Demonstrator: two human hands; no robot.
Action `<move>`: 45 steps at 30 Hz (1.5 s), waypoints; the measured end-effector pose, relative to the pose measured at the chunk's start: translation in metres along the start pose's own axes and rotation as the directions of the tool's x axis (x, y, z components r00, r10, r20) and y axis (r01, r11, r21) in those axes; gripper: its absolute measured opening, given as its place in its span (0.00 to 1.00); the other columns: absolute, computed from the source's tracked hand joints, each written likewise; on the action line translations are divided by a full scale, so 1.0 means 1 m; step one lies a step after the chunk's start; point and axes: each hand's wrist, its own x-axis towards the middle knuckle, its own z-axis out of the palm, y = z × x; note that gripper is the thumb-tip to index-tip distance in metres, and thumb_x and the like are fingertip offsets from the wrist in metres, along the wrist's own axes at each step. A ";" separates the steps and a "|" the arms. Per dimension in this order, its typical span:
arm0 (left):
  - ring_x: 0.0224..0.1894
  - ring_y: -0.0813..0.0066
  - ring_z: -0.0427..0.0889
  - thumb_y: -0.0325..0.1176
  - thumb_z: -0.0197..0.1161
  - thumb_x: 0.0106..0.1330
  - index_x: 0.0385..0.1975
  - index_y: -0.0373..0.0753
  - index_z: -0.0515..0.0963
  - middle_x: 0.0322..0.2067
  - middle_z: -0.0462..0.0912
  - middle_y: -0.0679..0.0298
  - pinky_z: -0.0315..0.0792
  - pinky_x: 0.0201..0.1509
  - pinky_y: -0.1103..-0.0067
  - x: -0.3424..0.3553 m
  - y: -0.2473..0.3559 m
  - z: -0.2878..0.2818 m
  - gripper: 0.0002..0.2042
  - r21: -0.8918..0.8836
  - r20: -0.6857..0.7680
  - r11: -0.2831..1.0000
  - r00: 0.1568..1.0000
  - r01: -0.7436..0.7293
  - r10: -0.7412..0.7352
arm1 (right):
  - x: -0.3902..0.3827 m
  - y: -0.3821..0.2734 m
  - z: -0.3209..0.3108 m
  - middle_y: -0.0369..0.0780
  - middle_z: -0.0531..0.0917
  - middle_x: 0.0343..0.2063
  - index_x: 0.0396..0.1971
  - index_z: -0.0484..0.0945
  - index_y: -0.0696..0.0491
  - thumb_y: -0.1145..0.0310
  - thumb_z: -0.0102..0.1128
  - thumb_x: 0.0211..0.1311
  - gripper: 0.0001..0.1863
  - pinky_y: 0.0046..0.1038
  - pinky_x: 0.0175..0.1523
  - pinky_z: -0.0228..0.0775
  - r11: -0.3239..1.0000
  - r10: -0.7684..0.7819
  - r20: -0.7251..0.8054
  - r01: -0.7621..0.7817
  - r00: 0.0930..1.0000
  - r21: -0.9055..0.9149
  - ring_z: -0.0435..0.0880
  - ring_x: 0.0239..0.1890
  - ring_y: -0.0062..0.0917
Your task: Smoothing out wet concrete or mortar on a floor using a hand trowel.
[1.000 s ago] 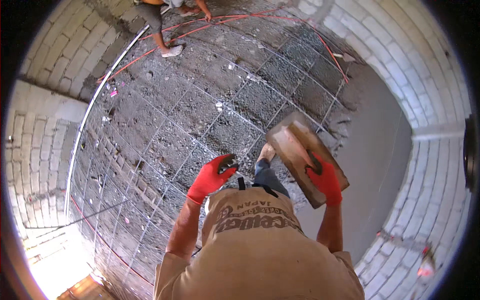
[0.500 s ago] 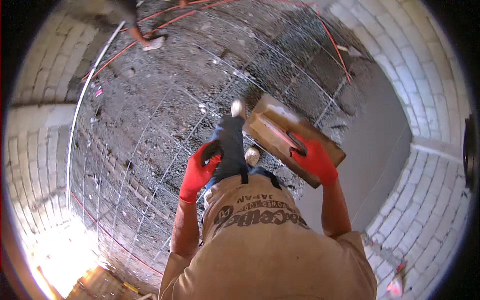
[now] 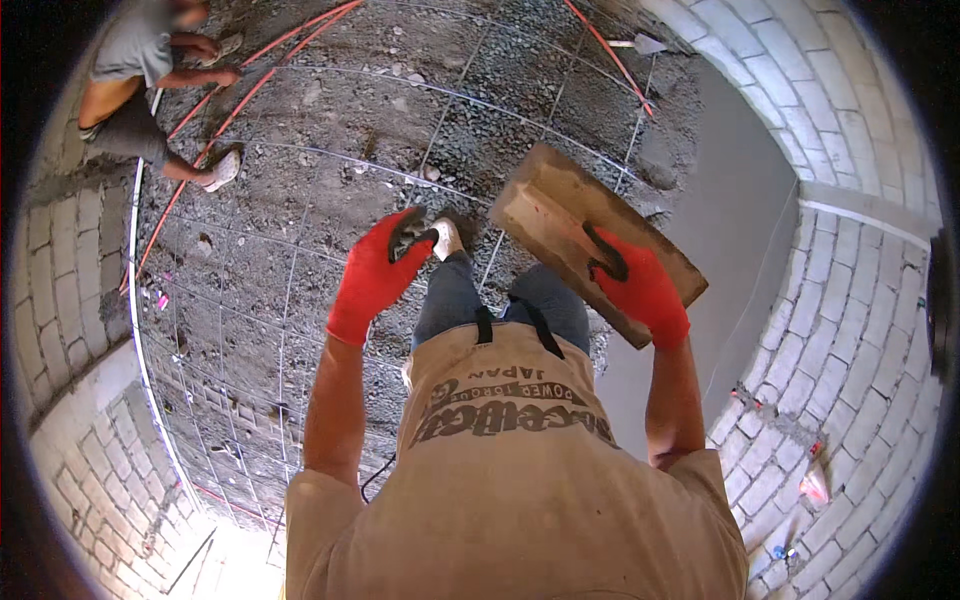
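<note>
My right hand (image 3: pixel 640 287), in a red glove with a dark palm, is closed round the handle of a large rectangular wooden float (image 3: pixel 560 205). The float is tilted across the view, in front of my right leg and beside a strip of smooth wet concrete (image 3: pixel 735 190). My left hand (image 3: pixel 382 265), gloved alike, hangs in front of my left leg with fingers loosely bent and apart. Nothing shows in it. My left shoe (image 3: pixel 447 240) stands on the gravel among the bars of a thin metal mesh (image 3: pixel 290 285).
At the far left a person (image 3: pixel 150 85) bends low over red hoses (image 3: pixel 262 78). A trowel-like tool (image 3: pixel 640 44) lies at the far right, near another red hose (image 3: pixel 612 55). Pale block walls (image 3: pixel 850 330) enclose the floor. A white pipe (image 3: pixel 140 290) runs along the left side.
My view has swung, bringing the person at the left further into sight. My left hand has moved forward and left, its fingers more spread. The float has turned slightly, still in my right hand.
</note>
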 end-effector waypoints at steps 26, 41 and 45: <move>0.55 0.60 0.82 0.40 0.70 0.62 0.60 0.38 0.74 0.52 0.82 0.53 0.74 0.58 0.71 0.051 0.073 0.101 0.27 0.031 0.034 0.998 0.998 0.056 -0.057 | 0.020 0.134 -0.065 0.53 0.79 0.55 0.64 0.70 0.55 0.69 0.62 0.61 0.30 0.35 0.62 0.68 0.984 0.173 -0.001 -0.173 0.985 0.033 0.78 0.59 0.43; 0.58 0.54 0.78 0.49 0.67 0.64 0.61 0.42 0.73 0.55 0.79 0.53 0.71 0.62 0.66 0.092 0.070 0.063 0.28 0.089 0.169 0.991 0.982 -0.097 0.081 | 0.008 0.061 -0.066 0.49 0.83 0.52 0.65 0.70 0.55 0.72 0.61 0.63 0.28 0.29 0.55 0.72 0.826 0.547 -0.040 -0.532 0.836 0.186 0.82 0.51 0.25; 0.58 0.54 0.77 0.51 0.66 0.64 0.61 0.43 0.72 0.56 0.78 0.53 0.71 0.62 0.65 0.101 0.060 0.053 0.29 0.132 0.213 0.982 0.971 -0.138 0.108 | -0.006 0.111 -0.032 0.46 0.85 0.48 0.65 0.71 0.54 0.73 0.61 0.63 0.28 0.26 0.51 0.73 0.910 0.394 -0.190 -0.351 0.899 0.223 0.81 0.44 0.20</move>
